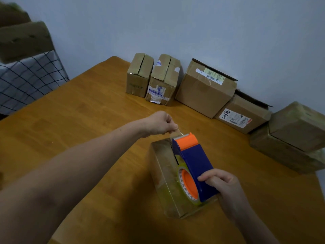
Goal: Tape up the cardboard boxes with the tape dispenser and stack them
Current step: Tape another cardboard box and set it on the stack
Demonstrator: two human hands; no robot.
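Centrally, at 5 o'clock on table: box, dispenser resting on top. Gripping dispenser handle with right hand, fingers curled. Pinching tape end with left hand at box's 12 o'clock edge. Other boxes along wall, 12 to 3 o'clock.

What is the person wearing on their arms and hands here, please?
Nothing that shows. The left forearm and right forearm are bare to the frame's edge, with no sleeves. The left hand and right hand have no gloves, and no watch, bracelet or ring is visible.
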